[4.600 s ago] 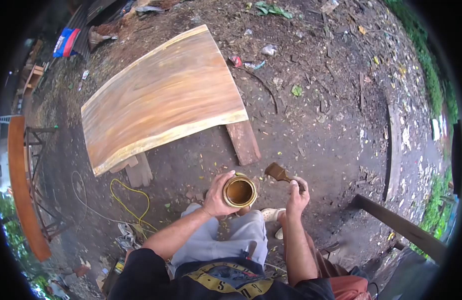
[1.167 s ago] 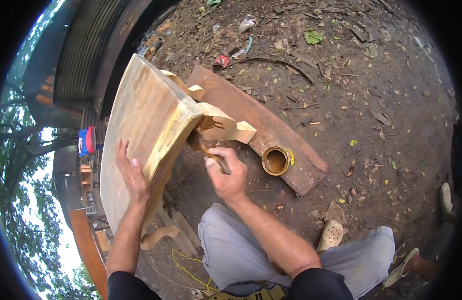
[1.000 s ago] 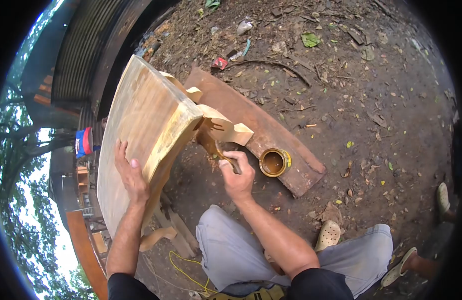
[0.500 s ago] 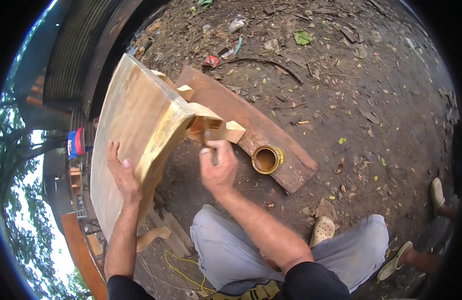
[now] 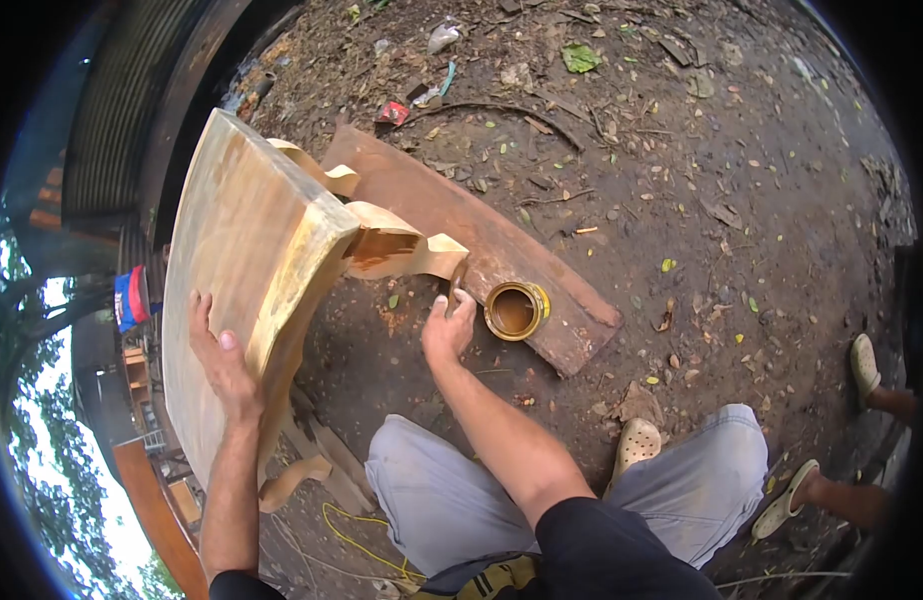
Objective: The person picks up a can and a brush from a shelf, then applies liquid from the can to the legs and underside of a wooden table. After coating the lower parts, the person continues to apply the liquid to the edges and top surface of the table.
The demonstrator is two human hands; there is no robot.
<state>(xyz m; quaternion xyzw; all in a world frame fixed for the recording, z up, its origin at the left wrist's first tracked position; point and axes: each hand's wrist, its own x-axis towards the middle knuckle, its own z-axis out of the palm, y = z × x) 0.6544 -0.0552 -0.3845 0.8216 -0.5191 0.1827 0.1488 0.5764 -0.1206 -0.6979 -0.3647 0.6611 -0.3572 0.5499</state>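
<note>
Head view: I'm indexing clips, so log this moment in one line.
left hand: against wooden slab; right hand: gripping brush; open can: on reddish plank

Black short sleeves (image 5: 612, 550) are worn, seen at the bottom of the frame, with a patch of yellowish print on the dark shirt front (image 5: 497, 578). Loose greyish-blue trousers (image 5: 437, 490) and a cream perforated clog (image 5: 638, 443) are also worn.

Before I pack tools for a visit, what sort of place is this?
Probably an outdoor woodworking yard: leaf-strewn bare dirt, a tilted wooden slab with curved supports, and an open can of brown liquid.
</note>
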